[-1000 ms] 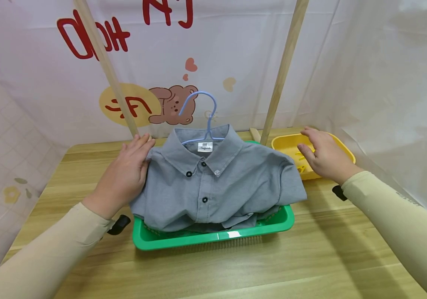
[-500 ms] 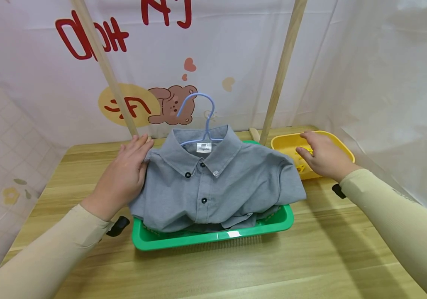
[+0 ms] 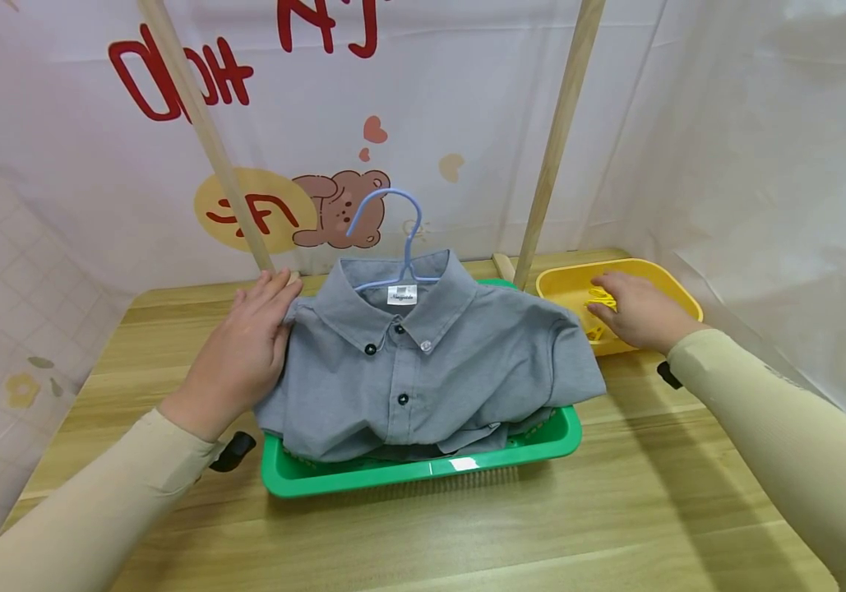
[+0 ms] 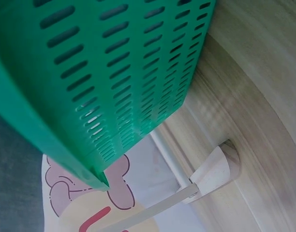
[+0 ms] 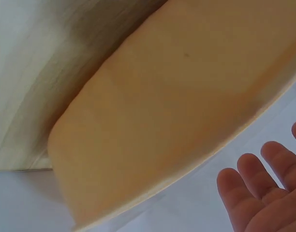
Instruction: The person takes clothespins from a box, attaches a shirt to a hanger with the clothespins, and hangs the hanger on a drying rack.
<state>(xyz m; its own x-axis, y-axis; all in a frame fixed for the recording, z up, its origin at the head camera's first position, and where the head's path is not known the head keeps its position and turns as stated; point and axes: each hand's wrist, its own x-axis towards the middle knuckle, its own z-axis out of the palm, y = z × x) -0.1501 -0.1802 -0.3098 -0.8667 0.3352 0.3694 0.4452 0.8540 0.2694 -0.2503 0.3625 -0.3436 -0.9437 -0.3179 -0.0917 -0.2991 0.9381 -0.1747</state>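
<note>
A grey button-up shirt (image 3: 437,362) with a pale blue hanger (image 3: 413,238) in its collar lies over a green basket (image 3: 423,473). My left hand (image 3: 245,349) rests along the shirt's left shoulder, fingers fairly straight. Over the yellow basket (image 3: 667,279) at the right is my right hand (image 3: 640,311), its fingers beside yellow clips (image 3: 600,298); no clip is seen in its grasp. In the right wrist view the fingers of the right hand (image 5: 269,193) are extended near the basket's rim. The left wrist view shows the green basket's slotted side (image 4: 124,72).
Two wooden poles (image 3: 204,131) (image 3: 559,140) rise behind the shirt, one on each side. A printed white curtain (image 3: 467,82) hangs at the back and sides. The wooden table (image 3: 408,543) extends in front of the green basket.
My right hand has moved slightly down and left, lower over the yellow basket. The view has shifted slightly, while the left hand stays at the shirt's shoulder.
</note>
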